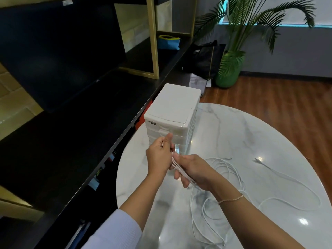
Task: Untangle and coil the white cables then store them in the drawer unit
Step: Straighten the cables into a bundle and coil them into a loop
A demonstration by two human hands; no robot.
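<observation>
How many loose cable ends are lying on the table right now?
2: one end just right of the hands, another farther right on the table. More may be hidden in the hands or the tangle.

The round marble-patterned worktop is glossy white with faint grey veins. On it stands a plain white plastic drawer unit bearing a small dark label, and the thin white cables lie almost tone on tone against the stone. The long shelf alongside is black, its upright frame gold. A blue zip pouch with a yellow top edge sits there. The leafy palm plant is green, in a green pot. The plank floor is reddish-brown wood.
</observation>
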